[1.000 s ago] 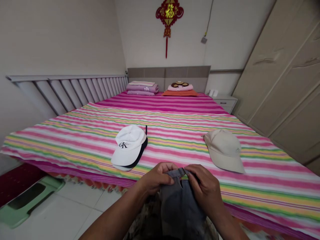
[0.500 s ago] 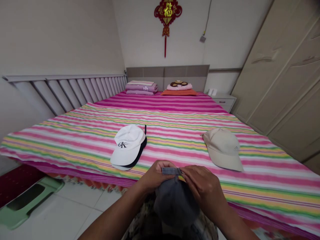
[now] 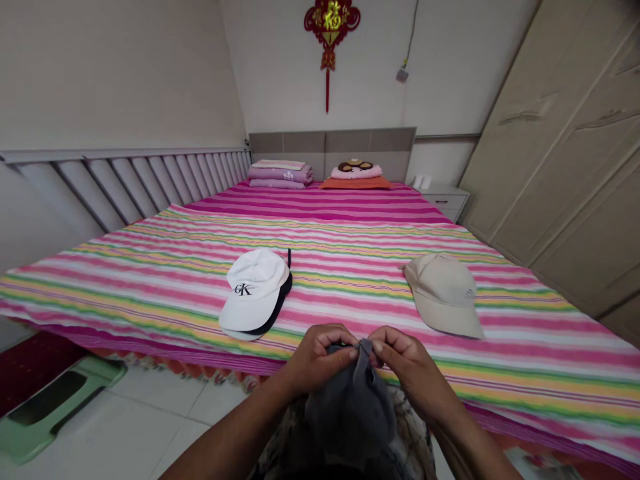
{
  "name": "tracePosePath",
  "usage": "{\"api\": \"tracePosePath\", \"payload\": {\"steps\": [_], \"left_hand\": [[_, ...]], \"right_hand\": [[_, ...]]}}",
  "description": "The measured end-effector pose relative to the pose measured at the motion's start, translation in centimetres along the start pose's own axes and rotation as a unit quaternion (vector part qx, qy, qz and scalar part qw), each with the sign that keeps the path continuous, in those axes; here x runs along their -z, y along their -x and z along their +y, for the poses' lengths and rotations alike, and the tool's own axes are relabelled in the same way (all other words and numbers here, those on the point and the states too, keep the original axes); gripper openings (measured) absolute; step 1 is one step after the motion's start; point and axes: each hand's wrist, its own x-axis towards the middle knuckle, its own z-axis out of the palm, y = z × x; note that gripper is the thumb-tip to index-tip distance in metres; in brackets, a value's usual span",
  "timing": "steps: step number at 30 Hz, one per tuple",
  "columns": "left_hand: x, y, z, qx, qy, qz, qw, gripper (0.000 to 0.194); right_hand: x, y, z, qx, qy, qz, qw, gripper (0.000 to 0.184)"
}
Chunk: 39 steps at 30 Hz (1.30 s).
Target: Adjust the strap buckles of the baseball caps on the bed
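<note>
A dark grey cap (image 3: 350, 410) is held low in front of me, over my lap at the foot of the bed. My left hand (image 3: 320, 357) and my right hand (image 3: 405, 363) both pinch its back strap at the top, fingertips almost meeting. On the striped bedspread (image 3: 350, 227) beyond lie a white cap with black lettering, stacked on a black cap (image 3: 257, 293), at left, and a beige cap (image 3: 444, 293) at right. Both lie apart from my hands.
A folded purple blanket (image 3: 280, 175) and an orange pillow with a pink cushion (image 3: 356, 177) sit by the headboard. A wardrobe (image 3: 565, 147) lines the right side. A green step stool (image 3: 50, 407) stands on the tiled floor at left. A slatted rail runs along the left wall.
My hands have drawn closer together on the strap, folding it upright between the fingertips. The grey cap has sunk slightly lower. The view has tilted up a little.
</note>
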Motion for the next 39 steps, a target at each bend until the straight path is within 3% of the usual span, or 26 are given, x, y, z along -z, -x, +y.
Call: {"api": "tracePosePath", "payload": {"steps": [2,4,7,9,10,12,15,17,18,21,24,26,27,29,31,32,33,35,37,39], "left_hand": [[0.0,-0.1,0.0,0.022,0.002,0.015,1.000,0.015],[0.0,-0.2,0.0,0.046,0.003,0.029,0.998,0.015],[0.0,-0.3,0.0,0.038,-0.020,0.040,0.998,0.012],[-0.1,-0.3,0.1,0.030,-0.027,0.044,0.998,0.011],[-0.2,-0.3,0.2,0.039,-0.018,0.046,0.998,0.011],[-0.3,-0.2,0.2,0.071,0.023,0.040,0.996,0.012],[-0.5,0.0,0.2,0.107,0.082,0.030,0.990,0.015],[-0.4,0.0,0.1,0.122,0.099,0.031,0.987,0.016],[-0.4,0.0,0.1,0.129,0.104,0.035,0.986,0.017],[-0.3,-0.1,0.0,0.137,0.109,0.044,0.984,0.018],[-0.3,-0.2,0.0,0.145,0.106,0.059,0.982,0.017],[-0.3,-0.1,0.0,0.161,0.118,0.066,0.978,0.016],[-0.3,-0.1,0.0,0.169,0.131,0.065,0.975,0.017],[-0.3,0.1,0.0,0.180,0.165,0.062,0.968,0.019],[-0.2,0.3,-0.1,0.186,0.203,0.056,0.960,0.020],[-0.1,0.4,-0.1,0.188,0.221,0.053,0.956,0.021],[-0.1,0.4,-0.1,0.190,0.236,0.052,0.952,0.021],[0.0,0.5,-0.1,0.195,0.256,0.055,0.945,0.021],[0.0,0.5,0.0,0.195,0.271,0.063,0.941,0.019],[0.0,0.5,0.1,0.189,0.290,0.066,0.936,0.017]], "right_hand": [[-0.1,-0.1,0.1,-0.014,-0.035,0.022,0.999,0.025],[-0.3,-0.1,0.0,0.047,0.055,0.073,0.995,0.021],[-0.4,0.2,-0.3,0.192,0.252,0.088,0.944,0.024],[-0.5,0.4,-0.5,0.242,0.332,0.080,0.908,0.022],[-0.6,0.4,-0.5,0.244,0.344,0.083,0.903,0.022],[-0.6,0.3,-0.3,0.193,0.300,0.092,0.930,0.018],[-0.8,-0.1,0.0,0.028,0.081,0.053,0.995,0.016],[-0.8,-0.3,0.1,-0.038,-0.029,0.040,0.998,0.017],[-0.8,-0.3,0.1,-0.031,-0.034,0.050,0.998,0.017],[-0.6,-0.2,-0.3,0.103,0.122,0.078,0.984,0.018],[-0.6,0.2,-0.7,0.234,0.307,0.086,0.919,0.019],[-0.7,0.3,-0.9,0.262,0.366,0.113,0.886,0.019],[-0.8,0.3,-0.9,0.259,0.368,0.123,0.884,0.019],[-0.9,0.3,-0.8,0.221,0.293,0.117,0.923,0.017],[-0.9,0.0,-0.5,0.128,0.098,0.102,0.982,0.013],[-0.8,-0.1,-0.3,0.066,-0.029,0.091,0.993,0.013],[-0.7,-0.3,-0.1,0.003,-0.152,0.084,0.985,0.014],[-0.7,-0.6,0.2,-0.087,-0.326,0.090,0.937,0.020],[-0.7,-0.8,0.3,-0.109,-0.367,0.101,0.918,0.025],[-0.9,-0.8,0.3,-0.117,-0.324,0.056,0.937,0.027]]}}
